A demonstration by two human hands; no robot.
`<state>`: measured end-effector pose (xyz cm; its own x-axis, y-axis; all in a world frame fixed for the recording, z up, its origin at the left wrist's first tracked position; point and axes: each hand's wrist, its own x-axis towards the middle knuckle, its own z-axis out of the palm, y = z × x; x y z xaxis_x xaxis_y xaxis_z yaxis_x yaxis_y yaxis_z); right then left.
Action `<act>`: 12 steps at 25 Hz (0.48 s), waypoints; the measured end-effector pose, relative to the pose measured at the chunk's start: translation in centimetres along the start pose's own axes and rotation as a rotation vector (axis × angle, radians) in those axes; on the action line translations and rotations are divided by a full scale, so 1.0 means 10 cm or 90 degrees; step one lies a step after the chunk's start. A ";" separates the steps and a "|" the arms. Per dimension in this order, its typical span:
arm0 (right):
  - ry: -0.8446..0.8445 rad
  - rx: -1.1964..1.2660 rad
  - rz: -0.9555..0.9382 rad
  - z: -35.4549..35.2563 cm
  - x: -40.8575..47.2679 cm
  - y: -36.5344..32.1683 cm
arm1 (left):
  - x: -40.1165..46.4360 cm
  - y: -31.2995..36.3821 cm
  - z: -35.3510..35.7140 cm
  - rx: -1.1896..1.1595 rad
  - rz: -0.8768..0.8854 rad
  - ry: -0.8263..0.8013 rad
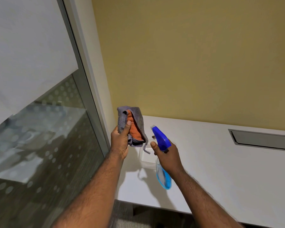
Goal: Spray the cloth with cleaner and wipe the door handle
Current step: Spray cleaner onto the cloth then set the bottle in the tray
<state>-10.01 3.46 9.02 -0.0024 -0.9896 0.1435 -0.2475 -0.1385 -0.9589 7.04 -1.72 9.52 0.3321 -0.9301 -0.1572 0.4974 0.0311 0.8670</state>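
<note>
Grey-orange cloth (pixel 133 127) gripped in left hand (pixel 120 139) | right hand (pixel 167 155) holds spray bottle (pixel 162 155), nozzle toward cloth

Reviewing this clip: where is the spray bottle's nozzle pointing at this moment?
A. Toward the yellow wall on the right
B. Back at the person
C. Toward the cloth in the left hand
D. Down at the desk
C: the right hand holds the bottle with its nozzle aimed up and left at the folded cloth gripped in the left hand.
</note>
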 end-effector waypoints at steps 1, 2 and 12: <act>-0.008 0.003 0.009 -0.01 -0.01 -0.03 | 0.00 0.02 0.00 -0.001 0.005 0.002; -0.019 0.005 0.018 -0.02 -0.01 -0.07 | 0.00 0.04 0.00 -0.005 0.007 0.002; -0.064 -0.030 0.100 0.03 0.08 -0.29 | -0.02 0.13 -0.01 -0.032 0.005 -0.021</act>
<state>-8.97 3.05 11.83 0.0521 -0.9980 -0.0352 -0.2962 0.0182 -0.9549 7.67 -1.46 10.60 0.3103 -0.9412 -0.1334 0.5346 0.0567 0.8432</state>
